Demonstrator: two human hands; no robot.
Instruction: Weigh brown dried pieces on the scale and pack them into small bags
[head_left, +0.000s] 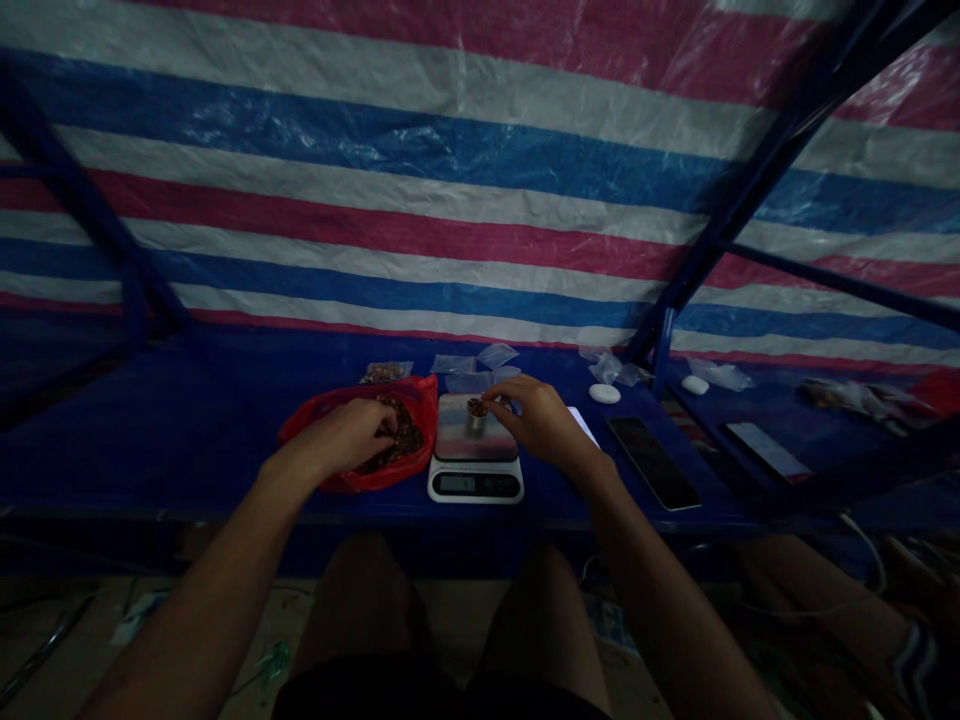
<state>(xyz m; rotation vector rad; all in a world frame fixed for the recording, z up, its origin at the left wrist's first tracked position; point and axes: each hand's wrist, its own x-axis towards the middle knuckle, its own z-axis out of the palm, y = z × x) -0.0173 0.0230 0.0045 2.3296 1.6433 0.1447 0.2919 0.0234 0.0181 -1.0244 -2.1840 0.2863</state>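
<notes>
My left hand (360, 432) reaches into a red plastic bag (429, 425) full of small dark brown pieces (407, 435). Its fingers are curled among the pieces, and what they hold is hidden. On the plate of a white digital kitchen scale (439, 487) stands a small metallic cup (475, 424), heaped with similar brown pieces. The thumb and fingers of my right hand (529, 408) are pinched together at the cup's rim. Whatever is between those fingertips is too small to make out. The scale's display is lit, but its digits are unreadable.
Behind the scale lie clear plastic bags (455, 364) and a filled clear bag (385, 372). To the right are a white rounded case (604, 393), a dark phone (652, 462) and blue metal posts (694, 245). Another person's leg (825, 590) shows at lower right.
</notes>
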